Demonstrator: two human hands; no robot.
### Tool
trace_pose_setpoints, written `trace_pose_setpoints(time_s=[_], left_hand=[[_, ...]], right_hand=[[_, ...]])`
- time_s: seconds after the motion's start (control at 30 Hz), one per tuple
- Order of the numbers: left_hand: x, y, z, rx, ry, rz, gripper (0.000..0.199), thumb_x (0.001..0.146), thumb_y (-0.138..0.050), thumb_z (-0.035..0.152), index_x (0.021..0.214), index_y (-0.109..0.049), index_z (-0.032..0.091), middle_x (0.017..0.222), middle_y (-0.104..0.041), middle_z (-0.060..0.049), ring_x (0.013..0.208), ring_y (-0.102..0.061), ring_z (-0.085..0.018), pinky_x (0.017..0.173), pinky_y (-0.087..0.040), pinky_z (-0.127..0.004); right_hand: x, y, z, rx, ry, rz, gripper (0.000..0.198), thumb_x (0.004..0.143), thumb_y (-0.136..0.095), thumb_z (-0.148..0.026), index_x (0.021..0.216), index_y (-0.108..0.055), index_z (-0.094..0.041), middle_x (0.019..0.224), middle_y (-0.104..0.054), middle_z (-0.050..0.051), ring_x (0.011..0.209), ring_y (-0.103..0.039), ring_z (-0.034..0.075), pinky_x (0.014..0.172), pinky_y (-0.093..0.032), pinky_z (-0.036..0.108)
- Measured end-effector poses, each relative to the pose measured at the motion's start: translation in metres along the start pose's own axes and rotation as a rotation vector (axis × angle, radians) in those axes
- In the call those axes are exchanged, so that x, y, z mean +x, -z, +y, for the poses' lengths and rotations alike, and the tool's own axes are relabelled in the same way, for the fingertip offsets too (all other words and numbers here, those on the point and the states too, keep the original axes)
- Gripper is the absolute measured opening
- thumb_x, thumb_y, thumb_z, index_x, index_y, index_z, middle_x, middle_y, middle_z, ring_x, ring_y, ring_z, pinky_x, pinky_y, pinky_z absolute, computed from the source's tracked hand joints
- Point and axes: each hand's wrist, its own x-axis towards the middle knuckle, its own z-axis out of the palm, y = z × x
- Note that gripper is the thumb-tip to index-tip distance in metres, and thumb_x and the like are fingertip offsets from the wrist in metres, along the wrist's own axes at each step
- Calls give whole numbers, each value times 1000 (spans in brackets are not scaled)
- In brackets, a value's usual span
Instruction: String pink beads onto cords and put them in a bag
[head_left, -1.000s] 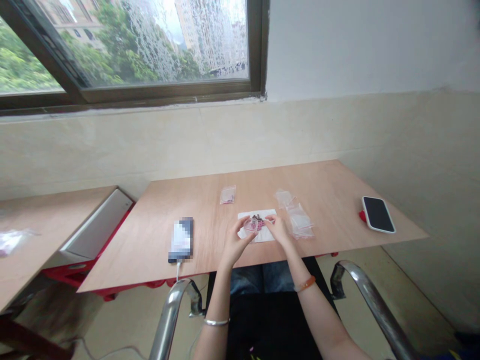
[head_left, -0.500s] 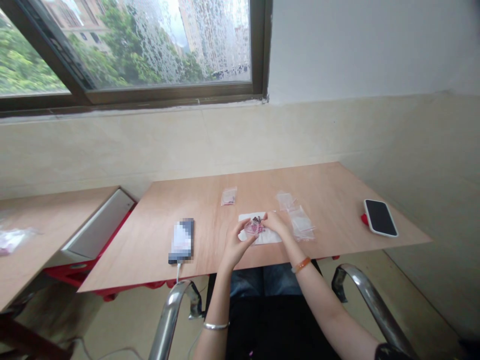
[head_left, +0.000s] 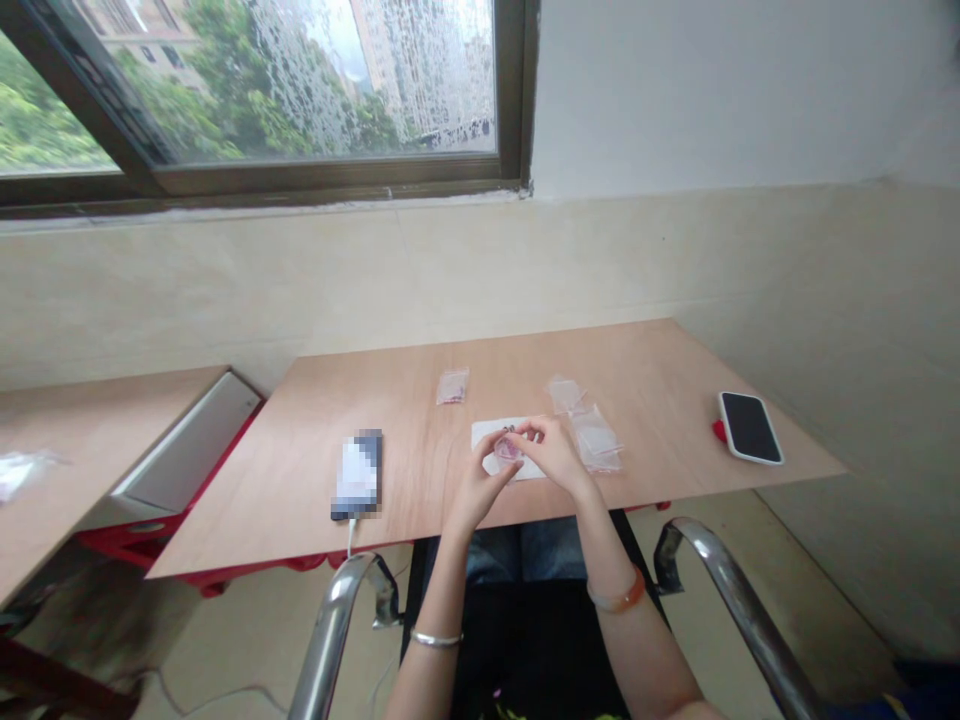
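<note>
Between the thumb and fingers of my left hand is a small clear, round piece with pink in it. Curled over its far right edge, my right hand has thumb and fingertips close together; what they pinch, if anything, is too small to make out. Both hands are above a white sheet on the wooden table. A few small dark bits show just beyond the fingertips, partly hidden by them.
Several clear plastic bags lie right of the sheet, and a small filled bag lies behind it. A blurred-out phone-like device with a white cable is on the left. A white-framed phone lies far right. Metal armrests flank me.
My right hand has turned and come in over the clear round piece, its fingers now curled. The pink beads seen by its fingers before are now mostly covered. The view has shifted slightly.
</note>
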Motion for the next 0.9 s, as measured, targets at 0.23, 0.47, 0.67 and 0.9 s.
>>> trace_pose_setpoints(time_s=[0.23, 0.47, 0.67, 0.9], left_hand=[[7, 2, 6, 32, -21, 60, 43, 74, -70, 30, 114, -57, 19, 114, -61, -10, 107, -58, -24, 95, -43, -42], [23, -5, 24, -83, 94, 182, 45, 68, -75, 32, 104, -54, 16, 94, -65, -9, 86, -65, -21, 74, -53, -34], [31, -11, 50, -331, 142, 157, 42, 70, -73, 33, 101, -50, 17, 82, -64, -4, 70, -65, -15, 58, -52, -25], [24, -1, 65, -281, 37, 61, 20, 85, -57, 35, 89, -61, 16, 77, -66, -3, 73, -62, -13, 65, -49, -24]], right_hand=[[-5, 8, -1, 59, 20, -57, 28, 81, -58, -42, 96, -69, -20, 87, -63, 5, 77, -58, 16, 71, -46, 29], [-16, 10, 2, 400, -91, -201, 75, 64, -75, -29, 132, -45, -25, 113, -62, 8, 85, -63, 17, 67, -51, 28], [-12, 11, -11, 630, -59, -117, 23, 78, -62, -33, 95, -66, -19, 90, -71, 6, 83, -67, 19, 76, -52, 34], [-15, 28, -19, 726, -131, -70, 30, 78, -63, -44, 93, -65, -18, 82, -71, 6, 66, -68, 17, 62, -50, 28]])
